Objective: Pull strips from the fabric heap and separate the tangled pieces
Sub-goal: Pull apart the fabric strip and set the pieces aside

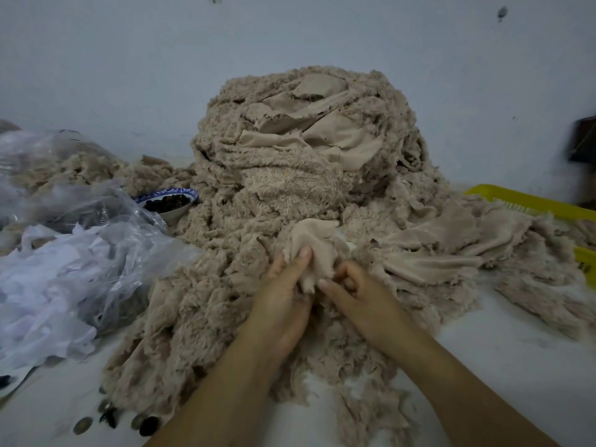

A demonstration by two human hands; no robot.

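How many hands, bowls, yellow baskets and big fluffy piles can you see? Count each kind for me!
Hands: 2, the left hand and the right hand, both pinching a fabric piece
Bowls: 1, the blue-and-white bowl
Yellow baskets: 1, the yellow basket
Big fluffy piles: 1, the fabric heap
Total: 5

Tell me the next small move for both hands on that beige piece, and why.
Probably lift the beige fabric strip toward the body while easing the hands apart: the left hand and right hand both pinch it side by side, and its lower edge merges into the fabric heap.
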